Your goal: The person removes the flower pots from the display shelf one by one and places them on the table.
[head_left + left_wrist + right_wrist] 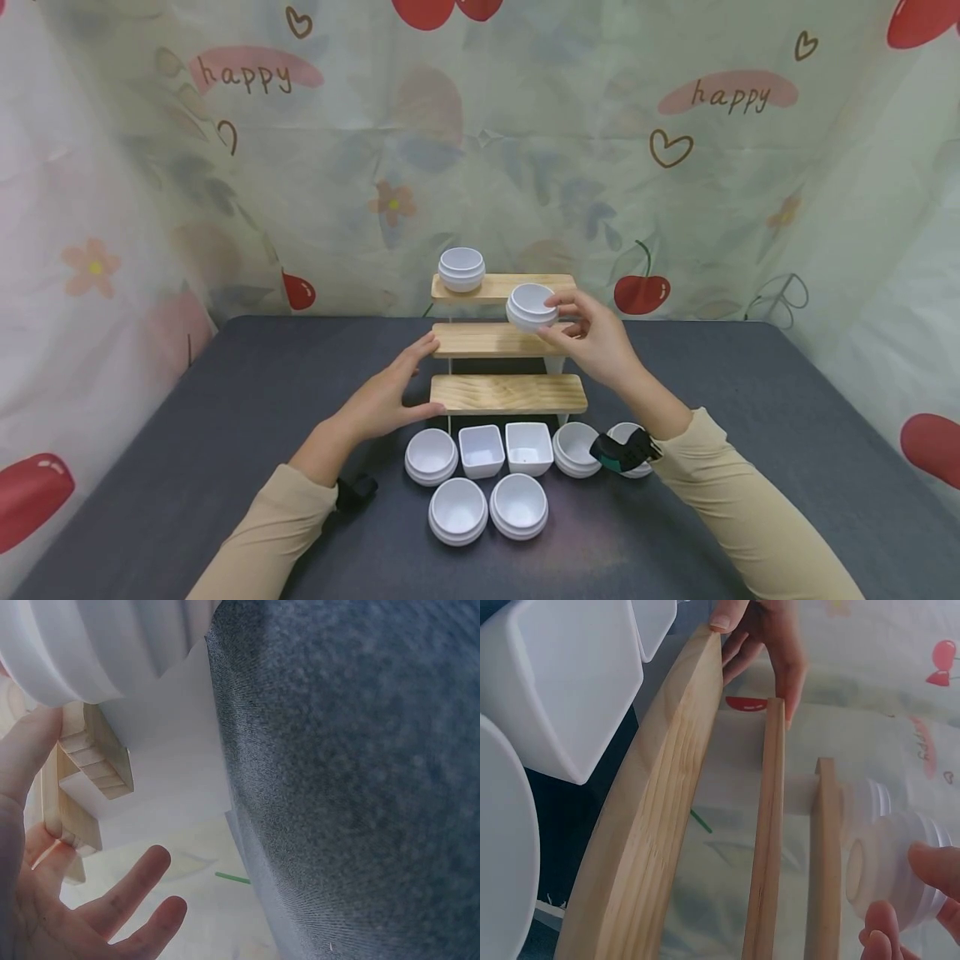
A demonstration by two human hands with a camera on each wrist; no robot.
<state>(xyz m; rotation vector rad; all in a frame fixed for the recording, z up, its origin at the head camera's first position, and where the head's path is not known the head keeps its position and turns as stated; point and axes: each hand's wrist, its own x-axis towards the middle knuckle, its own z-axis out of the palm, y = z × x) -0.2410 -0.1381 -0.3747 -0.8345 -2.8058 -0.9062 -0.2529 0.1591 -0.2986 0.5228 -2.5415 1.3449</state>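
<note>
Three-tier wooden shelf (507,392) stands at the back middle of the dark grey worktop (750,400). Right hand (596,337) pinches a round white bowl (531,307) at its rim, held in the air between the top and middle tiers. Left hand (390,392), fingers straight and holding nothing, rests against the left ends of the lower two tiers. Second round white bowl (461,269) sits on the top tier, left end. Seven white dishes, round and square (482,451), lie grouped on the worktop just before the shelf.
</note>
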